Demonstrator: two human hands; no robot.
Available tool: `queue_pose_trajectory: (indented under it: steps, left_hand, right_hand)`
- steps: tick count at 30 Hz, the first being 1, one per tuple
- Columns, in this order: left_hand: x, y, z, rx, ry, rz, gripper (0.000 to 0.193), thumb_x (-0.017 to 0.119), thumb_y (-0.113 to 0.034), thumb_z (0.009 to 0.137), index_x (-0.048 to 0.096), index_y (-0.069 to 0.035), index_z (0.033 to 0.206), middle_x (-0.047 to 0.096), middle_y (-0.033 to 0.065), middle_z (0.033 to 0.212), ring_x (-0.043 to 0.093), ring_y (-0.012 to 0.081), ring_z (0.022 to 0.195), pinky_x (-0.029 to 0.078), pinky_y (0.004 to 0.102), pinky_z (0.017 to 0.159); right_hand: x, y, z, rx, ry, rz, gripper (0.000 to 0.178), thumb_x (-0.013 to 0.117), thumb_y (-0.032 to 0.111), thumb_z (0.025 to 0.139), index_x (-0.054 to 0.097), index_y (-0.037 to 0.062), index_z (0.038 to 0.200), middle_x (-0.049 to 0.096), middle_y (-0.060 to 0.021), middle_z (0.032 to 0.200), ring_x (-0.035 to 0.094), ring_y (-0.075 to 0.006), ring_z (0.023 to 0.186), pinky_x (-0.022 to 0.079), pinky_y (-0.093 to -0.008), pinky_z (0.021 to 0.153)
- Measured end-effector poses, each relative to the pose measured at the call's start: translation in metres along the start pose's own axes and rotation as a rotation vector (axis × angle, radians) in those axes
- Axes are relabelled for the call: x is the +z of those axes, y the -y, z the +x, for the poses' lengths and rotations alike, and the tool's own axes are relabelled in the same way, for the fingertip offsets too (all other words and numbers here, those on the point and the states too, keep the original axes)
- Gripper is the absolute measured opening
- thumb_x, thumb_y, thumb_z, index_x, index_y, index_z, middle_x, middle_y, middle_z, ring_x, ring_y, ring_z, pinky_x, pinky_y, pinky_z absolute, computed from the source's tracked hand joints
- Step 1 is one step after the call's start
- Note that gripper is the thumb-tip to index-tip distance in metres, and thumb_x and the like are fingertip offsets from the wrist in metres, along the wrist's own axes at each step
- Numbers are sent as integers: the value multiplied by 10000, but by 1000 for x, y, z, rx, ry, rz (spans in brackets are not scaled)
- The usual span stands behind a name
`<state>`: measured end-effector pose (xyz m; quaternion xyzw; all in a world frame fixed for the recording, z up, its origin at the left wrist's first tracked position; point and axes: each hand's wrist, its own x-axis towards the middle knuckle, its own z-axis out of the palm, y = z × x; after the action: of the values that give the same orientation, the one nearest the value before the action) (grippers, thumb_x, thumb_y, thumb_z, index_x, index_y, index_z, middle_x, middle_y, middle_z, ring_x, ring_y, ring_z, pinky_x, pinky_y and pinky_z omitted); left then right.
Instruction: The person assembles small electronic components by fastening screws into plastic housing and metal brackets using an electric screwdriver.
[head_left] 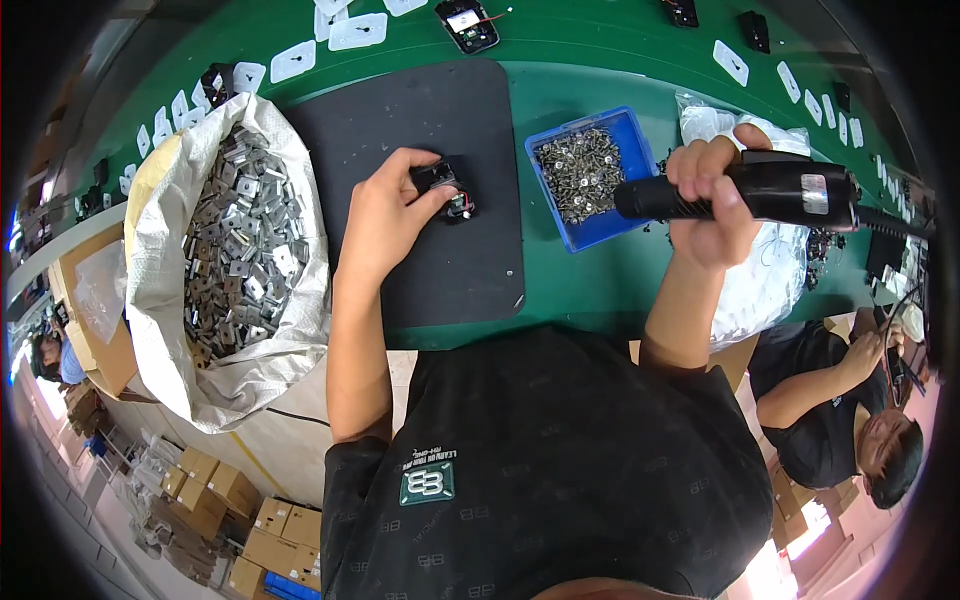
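My left hand (392,208) is closed on a small black plastic housing (434,178), with a bit of circuit board and wire showing at its lower side. It holds the housing over a dark grey mat (440,270). My right hand (712,195) is wrapped round a black electric screwdriver (770,190), held sideways with its cord leading off to the right. The screwdriver's left end hangs over the edge of a blue bin (607,236) of small screws (580,178); its bit is not plainly visible.
On the left an open white woven sack (165,330) is full of small metal plates (245,240). Behind the screwdriver lies a clear plastic bag (762,280). White plates and an open black device (468,25) lie along the far green surface. Another person (830,390) works at the right.
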<state>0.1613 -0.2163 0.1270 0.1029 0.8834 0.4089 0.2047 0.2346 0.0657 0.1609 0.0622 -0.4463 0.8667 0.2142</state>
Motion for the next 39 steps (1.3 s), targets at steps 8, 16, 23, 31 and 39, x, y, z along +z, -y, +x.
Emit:
queue_pose_trajectory:
  steps: [8,16,23,31,39]
  left_hand:
    - [5,12,8,-89,100,-176,239,761,-86,779,661,-13,983,372,-46,586,351,41,557,317,227,508]
    - [-3,10,-24,98,-282,-643,232,533,10,868,640,5,1074,486,-64,779,386,18,644,295,162,573]
    - [23,-34,-46,97,10,-1122,541,329,69,760,518,64,1266,615,166,1183,627,215,1006,490,305,868]
    - [56,-36,-62,105,238,-1029,387,345,-3,1002,411,42,1381,558,181,1315,564,262,1208,465,354,1010]
    - [54,-34,-68,411,291,-647,459,432,-11,992,325,35,1437,534,237,1335,576,309,1193,524,357,943]
  right_hand:
    - [5,-5,1,-123,-53,-201,485,623,21,794,448,4,1247,539,-77,734,528,-174,633,465,-358,655]
    - [1,14,4,-159,-3,-93,524,602,74,804,432,23,1297,493,-53,713,478,-162,615,424,-340,612]
    - [12,4,7,-72,-155,-160,484,603,18,796,441,-45,1247,556,-90,709,535,-185,619,474,-358,621]
    - [27,29,-3,0,54,139,554,560,130,876,381,63,1396,471,-19,791,469,-141,689,404,-320,662]
    - [57,34,-14,86,289,162,450,650,155,842,453,135,1246,524,32,794,494,-92,696,404,-249,676]
